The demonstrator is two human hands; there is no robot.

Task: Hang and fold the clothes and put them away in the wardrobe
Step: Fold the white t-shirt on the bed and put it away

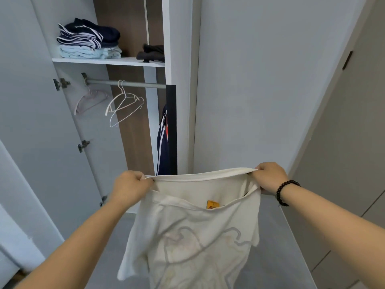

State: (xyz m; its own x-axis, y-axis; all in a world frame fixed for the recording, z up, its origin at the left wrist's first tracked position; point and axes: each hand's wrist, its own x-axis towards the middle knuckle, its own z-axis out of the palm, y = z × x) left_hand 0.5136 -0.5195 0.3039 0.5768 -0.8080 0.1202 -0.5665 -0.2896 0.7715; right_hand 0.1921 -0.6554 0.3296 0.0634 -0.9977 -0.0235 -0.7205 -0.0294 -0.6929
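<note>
2 hands [133, 184], 1 white shirt [198, 226], 3 hangers [125, 101], 1 rail [129, 84], 1 shelf [108, 61], 3 folded piles [89, 40].

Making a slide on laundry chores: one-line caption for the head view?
Both hands, left and right, stretch a white shirt before the wardrobe's empty hangers.

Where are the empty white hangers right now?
In the head view, the white hangers hang on the wardrobe rail at upper left, below the shelf, between a pink hanger and a navy garment.
</note>
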